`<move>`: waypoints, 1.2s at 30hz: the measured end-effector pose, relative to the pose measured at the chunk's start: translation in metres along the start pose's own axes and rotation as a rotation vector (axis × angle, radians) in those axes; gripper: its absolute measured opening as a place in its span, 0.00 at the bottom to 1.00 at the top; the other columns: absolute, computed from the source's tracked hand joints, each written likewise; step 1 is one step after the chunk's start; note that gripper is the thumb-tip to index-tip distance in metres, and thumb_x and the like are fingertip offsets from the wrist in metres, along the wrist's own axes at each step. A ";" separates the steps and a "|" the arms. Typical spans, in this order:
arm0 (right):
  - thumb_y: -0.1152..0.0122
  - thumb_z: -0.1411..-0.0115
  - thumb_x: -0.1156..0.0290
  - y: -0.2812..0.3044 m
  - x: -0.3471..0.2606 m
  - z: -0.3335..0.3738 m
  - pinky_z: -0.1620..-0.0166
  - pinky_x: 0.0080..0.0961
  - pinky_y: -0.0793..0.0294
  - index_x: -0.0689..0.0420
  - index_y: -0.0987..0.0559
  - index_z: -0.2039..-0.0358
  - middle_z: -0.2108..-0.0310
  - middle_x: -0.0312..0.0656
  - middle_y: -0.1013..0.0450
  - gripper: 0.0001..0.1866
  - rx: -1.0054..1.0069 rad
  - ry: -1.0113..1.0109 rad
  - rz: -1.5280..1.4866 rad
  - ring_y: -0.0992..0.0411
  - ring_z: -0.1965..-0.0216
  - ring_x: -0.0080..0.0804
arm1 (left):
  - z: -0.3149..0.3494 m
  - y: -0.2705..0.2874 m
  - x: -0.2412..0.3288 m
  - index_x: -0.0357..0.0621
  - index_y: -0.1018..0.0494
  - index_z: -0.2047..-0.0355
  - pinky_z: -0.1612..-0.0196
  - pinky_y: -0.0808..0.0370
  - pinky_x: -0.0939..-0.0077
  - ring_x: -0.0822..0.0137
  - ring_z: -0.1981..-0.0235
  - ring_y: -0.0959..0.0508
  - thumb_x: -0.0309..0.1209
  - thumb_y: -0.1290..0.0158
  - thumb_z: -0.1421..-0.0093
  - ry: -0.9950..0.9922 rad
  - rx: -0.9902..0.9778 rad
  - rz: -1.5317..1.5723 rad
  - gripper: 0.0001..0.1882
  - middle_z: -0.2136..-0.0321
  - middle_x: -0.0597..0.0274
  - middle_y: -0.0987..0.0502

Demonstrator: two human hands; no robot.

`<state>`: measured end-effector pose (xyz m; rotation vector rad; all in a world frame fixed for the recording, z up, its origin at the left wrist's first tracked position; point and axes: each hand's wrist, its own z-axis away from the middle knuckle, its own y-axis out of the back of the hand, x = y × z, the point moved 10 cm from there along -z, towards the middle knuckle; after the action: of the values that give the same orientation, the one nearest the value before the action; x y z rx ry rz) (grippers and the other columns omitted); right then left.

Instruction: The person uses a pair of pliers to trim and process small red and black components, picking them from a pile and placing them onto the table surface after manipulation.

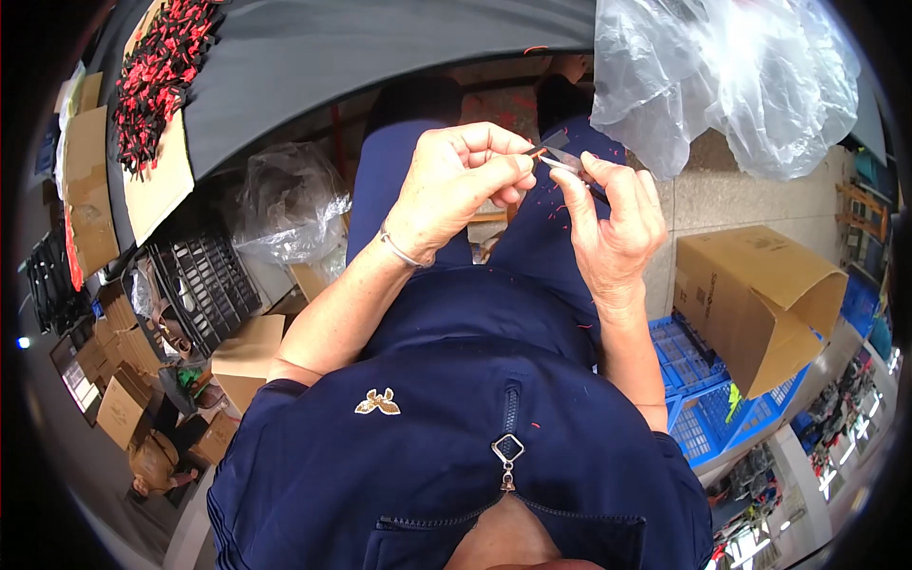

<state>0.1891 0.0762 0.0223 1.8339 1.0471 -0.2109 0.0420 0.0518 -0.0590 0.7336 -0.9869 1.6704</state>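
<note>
Cardboard boxes (760,304) and blue crates (698,380) flank the seated person. Left hand (456,185) grip pinches a small dark piece (549,144); right hand (613,223) grip closes on small metal snips (562,161), blades touching that piece.

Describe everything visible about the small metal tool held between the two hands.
The small metal tool looks like a pair of snips or tweezers: two thin, grey, shiny blades that meet at a point, with a darker part toward the upper left. It lies roughly level above the lap, pinched by the fingertips of the right hand, while the left hand closes in at its tip. What sits between the blades is too small to tell.
</note>
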 end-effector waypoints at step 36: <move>0.40 0.42 0.70 -0.062 0.053 0.051 0.77 0.10 0.39 0.59 0.26 0.76 0.83 0.30 0.33 0.09 -0.190 -0.860 -0.945 0.37 0.80 0.12 | 0.025 -0.036 0.034 0.36 0.24 0.64 0.68 0.25 0.84 0.78 0.72 0.22 0.23 0.43 0.46 -0.663 0.039 -0.793 0.09 0.72 0.62 0.20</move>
<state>0.1910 0.0740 -0.0739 0.7794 1.1362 -1.2755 0.0658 0.0507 -0.0089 1.5241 -0.9133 0.7536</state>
